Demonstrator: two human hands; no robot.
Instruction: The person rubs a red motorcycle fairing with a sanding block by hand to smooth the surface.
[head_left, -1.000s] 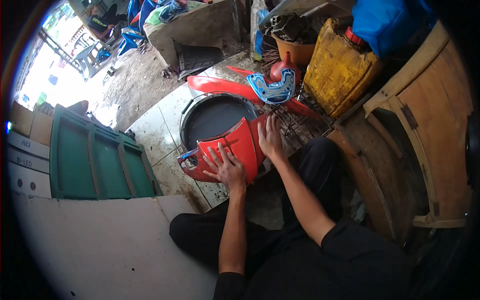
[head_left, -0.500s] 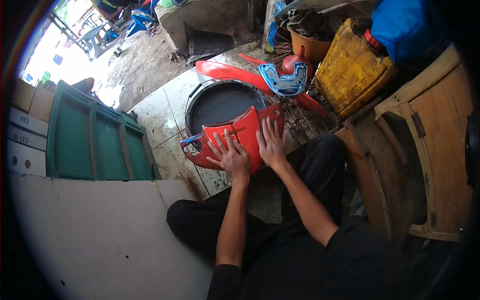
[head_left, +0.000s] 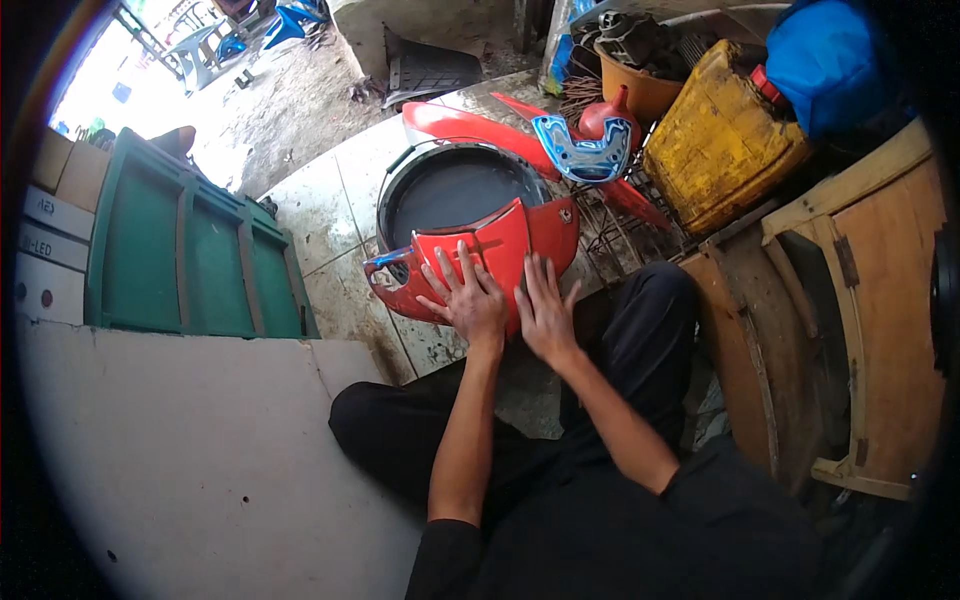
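Note:
A glossy red plastic fairing panel (head_left: 545, 235), of the kind fitted on a motorcycle, leans over the near rim of a round black basin (head_left: 390, 228). Dark liquid (head_left: 465, 190) fills the basin's bottom. My left hand (head_left: 474, 308) lies flat on the panel's middle with fingers spread. To its right, my right hand (head_left: 546, 315) rests with outstretched fingers on the panel's near part. Neither hand is wrapped round anything. At the panel's left end is a blue-patterned patch (head_left: 388, 258) beside a cut-out.
Behind the basin lie another long red panel (head_left: 465, 125) and a blue-and-white patterned part (head_left: 585, 158). A dirty yellow jerrycan (head_left: 715, 140) stands at the right, near wooden boards (head_left: 890, 300). Green panelled furniture (head_left: 140, 255) and a pale board (head_left: 200, 430) flank the left.
My right hand has slid toward me across the panel, and its fingers have drawn closer together. My left hand stays at about the same spot on it. The whole view has shifted slightly.

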